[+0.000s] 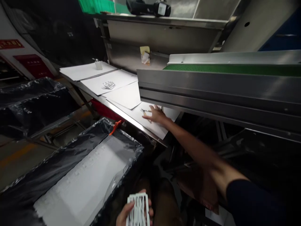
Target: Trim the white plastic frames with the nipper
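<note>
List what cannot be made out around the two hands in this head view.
- Left hand: cut off by the bottom edge; the print on the white stack it holds is too small.
- Right hand: its fingertips cover part of the small metal tool; whether it has a grip on it is unclear.
- Small pack on the paper sheets: too small to identify.

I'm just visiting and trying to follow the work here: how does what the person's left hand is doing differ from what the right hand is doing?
The left hand is close to the body, low in view, gripping a white stack of small parts; the right hand is stretched far out, palm down and fingers spread on white paper covering the metal table. The left hand is closed; the right hand is open, holding nothing, beside small metal scissors. Both are bare.
</note>
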Demonstrator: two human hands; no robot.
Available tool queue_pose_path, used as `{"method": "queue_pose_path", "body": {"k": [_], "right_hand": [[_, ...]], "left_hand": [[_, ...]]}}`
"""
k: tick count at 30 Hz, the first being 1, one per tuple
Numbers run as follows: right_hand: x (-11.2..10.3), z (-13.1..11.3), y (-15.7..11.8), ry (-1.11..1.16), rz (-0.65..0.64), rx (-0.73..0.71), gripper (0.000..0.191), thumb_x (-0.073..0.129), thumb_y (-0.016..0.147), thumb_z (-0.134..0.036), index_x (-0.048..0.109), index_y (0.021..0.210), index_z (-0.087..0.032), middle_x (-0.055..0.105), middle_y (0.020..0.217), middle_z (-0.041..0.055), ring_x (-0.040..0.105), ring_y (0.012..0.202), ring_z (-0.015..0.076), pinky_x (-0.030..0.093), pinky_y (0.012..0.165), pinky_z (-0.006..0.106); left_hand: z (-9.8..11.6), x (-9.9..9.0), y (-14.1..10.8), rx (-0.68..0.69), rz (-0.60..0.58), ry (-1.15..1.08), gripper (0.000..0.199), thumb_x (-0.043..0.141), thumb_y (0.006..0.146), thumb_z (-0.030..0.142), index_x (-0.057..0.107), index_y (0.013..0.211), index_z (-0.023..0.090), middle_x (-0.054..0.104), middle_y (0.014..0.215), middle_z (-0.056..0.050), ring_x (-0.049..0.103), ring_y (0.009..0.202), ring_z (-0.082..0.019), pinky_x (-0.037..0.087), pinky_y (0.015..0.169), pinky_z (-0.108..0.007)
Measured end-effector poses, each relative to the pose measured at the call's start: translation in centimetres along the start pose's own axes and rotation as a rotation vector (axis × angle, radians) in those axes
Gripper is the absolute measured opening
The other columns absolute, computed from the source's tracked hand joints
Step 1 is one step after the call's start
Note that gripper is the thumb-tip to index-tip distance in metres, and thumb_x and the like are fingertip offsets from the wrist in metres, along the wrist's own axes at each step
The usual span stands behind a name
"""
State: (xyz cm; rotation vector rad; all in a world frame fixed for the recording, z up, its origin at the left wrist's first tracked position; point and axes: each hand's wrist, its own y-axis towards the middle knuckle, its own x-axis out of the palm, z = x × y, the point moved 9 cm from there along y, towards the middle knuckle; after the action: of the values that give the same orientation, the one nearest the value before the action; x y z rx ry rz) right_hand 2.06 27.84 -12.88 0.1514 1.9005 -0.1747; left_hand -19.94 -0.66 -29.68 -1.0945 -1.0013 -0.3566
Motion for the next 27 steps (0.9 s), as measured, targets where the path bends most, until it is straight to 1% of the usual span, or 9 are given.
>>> {"method": "queue_pose_path", "body": {"k": [3, 7, 11, 13, 17, 19, 22, 24, 27], "right_hand": [[1.7, 0.7, 2.9, -0.072, -0.112, 0.048, 0.081, 0.070, 0.063, -0.052, 0.041, 0.126, -0.010, 0.049, 0.123, 0.0199, 0.048, 0.112, 0.0298, 0.040, 0.090, 0.037], [3.3, 1.7, 4.1, -0.177, -0.161, 0.101, 0.084, 0.074, 0.056, -0.052, 0.043, 0.121, -0.009, 0.044, 0.124, 0.0215, 0.042, 0.115, 0.0333, 0.038, 0.091, 0.042], [3.9, 2.0, 4.0, -0.246, -0.217, 0.089, 0.086, 0.071, 0.053, -0.061, 0.048, 0.118, -0.008, 0.047, 0.119, 0.0199, 0.045, 0.109, 0.0319, 0.040, 0.087, 0.043], [3.7, 1.7, 3.9, -0.225, -0.178, 0.078, 0.079, 0.070, 0.055, -0.058, 0.051, 0.113, -0.007, 0.051, 0.112, 0.0187, 0.048, 0.104, 0.0313, 0.042, 0.084, 0.042], [2.6, 0.2, 2.9, -0.108, -0.027, 0.083, 0.058, 0.071, 0.062, -0.045, 0.058, 0.100, -0.004, 0.056, 0.097, 0.0151, 0.051, 0.099, 0.0313, 0.043, 0.083, 0.041], [2.1, -0.7, 1.4, 0.091, 0.023, 0.066, 0.052, 0.066, 0.069, -0.045, 0.057, 0.098, -0.003, 0.055, 0.092, 0.0125, 0.054, 0.096, 0.0279, 0.043, 0.081, 0.039], [1.9, -1.9, -3.1, 0.632, -0.020, 0.017, 0.050, 0.044, 0.084, -0.049, 0.054, 0.105, -0.004, 0.054, 0.093, 0.0098, 0.057, 0.090, 0.0184, 0.045, 0.076, 0.031], [2.3, -2.4, -7.9, 0.981, -0.111, -0.010, 0.051, 0.031, 0.088, -0.050, 0.053, 0.109, -0.009, 0.054, 0.096, 0.0090, 0.057, 0.089, 0.0154, 0.047, 0.074, 0.027], [4.2, -2.2, -16.8, 1.334, -0.276, 0.051, 0.053, 0.024, 0.085, -0.051, 0.054, 0.106, -0.012, 0.056, 0.097, 0.0114, 0.056, 0.088, 0.0193, 0.049, 0.074, 0.032]], "left_hand": [[2.1, 1.0, -2.1, 0.124, 0.109, 0.015, 0.033, 0.056, 0.079, 0.023, 0.060, 0.111, 0.015, 0.068, 0.095, -0.013, 0.065, 0.081, -0.025, 0.052, 0.068, -0.037], [4.5, 1.7, -3.3, 0.231, 0.090, 0.024, 0.035, 0.051, 0.083, 0.022, 0.053, 0.117, 0.013, 0.066, 0.098, -0.015, 0.064, 0.083, -0.025, 0.054, 0.070, -0.038], [4.8, 1.9, -3.9, 0.249, 0.054, 0.030, 0.035, 0.048, 0.086, 0.027, 0.052, 0.118, 0.011, 0.065, 0.099, -0.016, 0.064, 0.081, -0.024, 0.054, 0.069, -0.035], [4.6, 2.1, -4.0, 0.248, 0.037, 0.030, 0.035, 0.047, 0.087, 0.028, 0.052, 0.117, 0.011, 0.065, 0.098, -0.015, 0.064, 0.081, -0.024, 0.054, 0.068, -0.034], [4.6, 2.2, -4.1, 0.261, 0.008, 0.030, 0.033, 0.046, 0.088, 0.027, 0.054, 0.115, 0.011, 0.065, 0.098, -0.014, 0.064, 0.083, -0.024, 0.055, 0.069, -0.035], [4.6, 2.1, -4.0, 0.272, -0.002, 0.034, 0.033, 0.046, 0.087, 0.027, 0.055, 0.114, 0.011, 0.065, 0.097, -0.014, 0.064, 0.082, -0.024, 0.055, 0.069, -0.036], [4.5, 1.9, -3.9, 0.273, -0.003, 0.055, 0.032, 0.047, 0.087, 0.027, 0.056, 0.113, 0.010, 0.066, 0.096, -0.014, 0.065, 0.082, -0.026, 0.055, 0.069, -0.037], [4.3, 1.9, -3.9, 0.264, 0.000, 0.075, 0.032, 0.048, 0.086, 0.026, 0.057, 0.112, 0.010, 0.067, 0.096, -0.015, 0.065, 0.082, -0.026, 0.055, 0.070, -0.038], [3.9, 1.8, -3.9, 0.249, 0.011, 0.109, 0.031, 0.048, 0.085, 0.023, 0.057, 0.113, 0.011, 0.067, 0.096, -0.015, 0.066, 0.083, -0.026, 0.055, 0.070, -0.037]]}}
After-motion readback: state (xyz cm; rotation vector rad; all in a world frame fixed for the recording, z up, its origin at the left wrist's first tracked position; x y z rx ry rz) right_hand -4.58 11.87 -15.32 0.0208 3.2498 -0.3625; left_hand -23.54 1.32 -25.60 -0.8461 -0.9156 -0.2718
